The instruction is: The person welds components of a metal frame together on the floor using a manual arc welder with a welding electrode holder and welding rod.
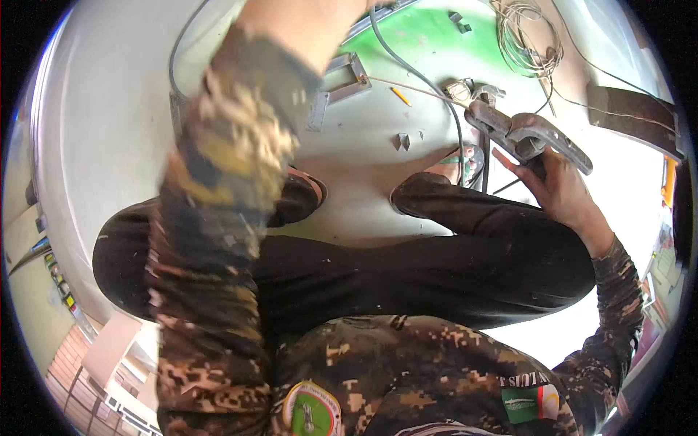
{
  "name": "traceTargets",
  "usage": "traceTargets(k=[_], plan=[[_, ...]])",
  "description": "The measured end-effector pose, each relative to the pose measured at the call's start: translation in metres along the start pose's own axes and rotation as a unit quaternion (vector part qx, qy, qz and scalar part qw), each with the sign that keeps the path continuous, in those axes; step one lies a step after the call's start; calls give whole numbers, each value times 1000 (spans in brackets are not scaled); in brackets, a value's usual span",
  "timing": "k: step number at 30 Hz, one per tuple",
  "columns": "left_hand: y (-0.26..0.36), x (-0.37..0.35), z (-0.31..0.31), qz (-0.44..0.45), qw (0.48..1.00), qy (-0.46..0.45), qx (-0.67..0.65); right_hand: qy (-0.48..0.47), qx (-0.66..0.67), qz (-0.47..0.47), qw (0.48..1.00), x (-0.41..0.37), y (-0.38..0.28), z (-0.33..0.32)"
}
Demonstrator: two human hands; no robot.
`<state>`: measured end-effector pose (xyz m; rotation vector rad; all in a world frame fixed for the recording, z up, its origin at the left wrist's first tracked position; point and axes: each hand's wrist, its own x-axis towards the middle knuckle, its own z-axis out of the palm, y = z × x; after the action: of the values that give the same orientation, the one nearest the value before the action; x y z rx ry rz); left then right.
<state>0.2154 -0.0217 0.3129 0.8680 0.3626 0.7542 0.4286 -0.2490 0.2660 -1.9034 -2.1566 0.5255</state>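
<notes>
My right hand (566, 187) is closed around the handle of a welding electrode holder (496, 125), to the right of my knees. A thin welding rod (407, 88) runs from its jaws to the left, its far end overlapping the corner of a small metal frame (350, 89) on the floor. My left forearm (291, 33) reaches up past the frame's left side, blurred by motion. Most of my left hand is cut off by the top edge of the view, and its fingers are hidden.
A yellow pencil (400, 96) and small dark metal pieces (403, 141) lie on the floor near my feet. A dark cable (429, 83) curves across. Coiled wire (529, 43) lies at the upper right, near a dark curved panel (631, 116).
</notes>
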Motion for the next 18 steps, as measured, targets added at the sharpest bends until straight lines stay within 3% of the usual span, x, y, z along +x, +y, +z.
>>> traceTargets(k=[2, 4, 7, 12, 18], plan=[[-1, -23, -10, -7, 997, -50, -53, -27, -4, 5, 1000, -6, 5, -4], [-9, -48, -26, 3, 995, 63, -72, -105, -44, 80, 990, -12, 19, -2], [-23, -73, -41, 16, 968, 236, -81, -103, -52, 97, 989, -9, 33, 1], [-40, -88, -51, -55, 957, 267, -102, -90, -11, 154, 984, -2, 39, -4], [-46, -78, -72, -108, 965, 162, -174, -83, 4, 92, 992, -1, 39, 0]])
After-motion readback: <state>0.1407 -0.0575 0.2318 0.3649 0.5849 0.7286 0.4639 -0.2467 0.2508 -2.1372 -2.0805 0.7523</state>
